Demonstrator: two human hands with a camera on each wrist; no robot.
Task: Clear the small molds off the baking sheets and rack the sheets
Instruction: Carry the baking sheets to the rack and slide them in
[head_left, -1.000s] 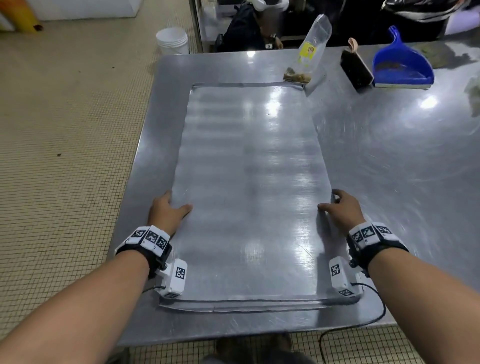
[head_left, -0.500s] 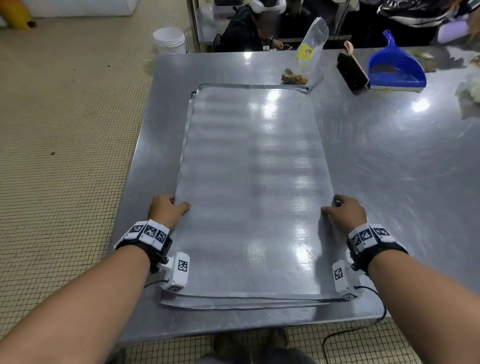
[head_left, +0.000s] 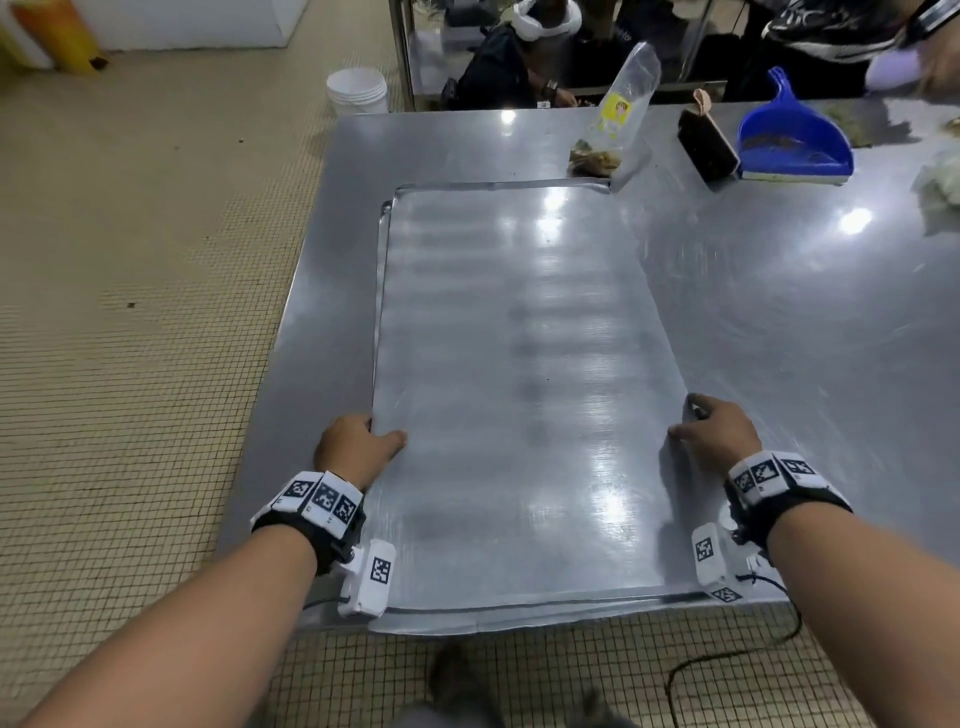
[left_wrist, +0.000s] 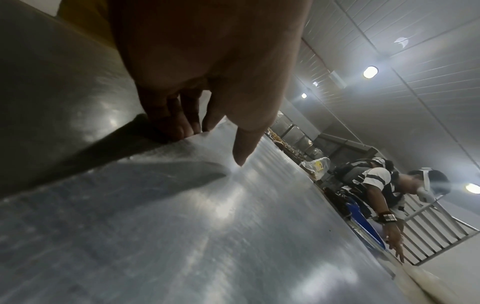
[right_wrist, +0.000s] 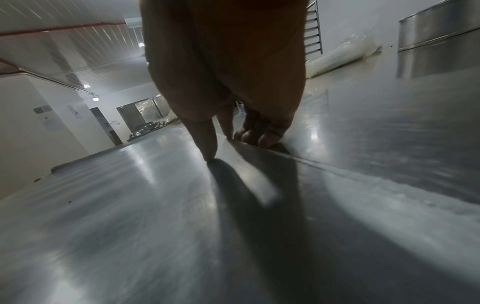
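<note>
A large bare metal baking sheet (head_left: 524, 395) lies on top of another sheet (head_left: 382, 270) whose edge shows along the left and near sides, both on the steel table (head_left: 789, 332). My left hand (head_left: 358, 447) grips the top sheet's left edge, thumb on top and fingers (left_wrist: 179, 125) curled under the rim. My right hand (head_left: 714, 431) grips the right edge the same way, thumb (right_wrist: 207, 144) pressed on the surface and fingers (right_wrist: 257, 133) curled at the rim. No small molds are on the sheet.
At the table's far side stand a plastic bag with scraps (head_left: 610, 130), a dark brush (head_left: 709, 140) and a blue dustpan (head_left: 789, 135). A white bucket (head_left: 358, 91) sits on the tiled floor. People work beyond the table. The sheets' near end overhangs the table's front edge.
The top sheet has slid toward me and a little to the right, uncovering the lower sheet's left edge. Both hands stay on its sides.
</note>
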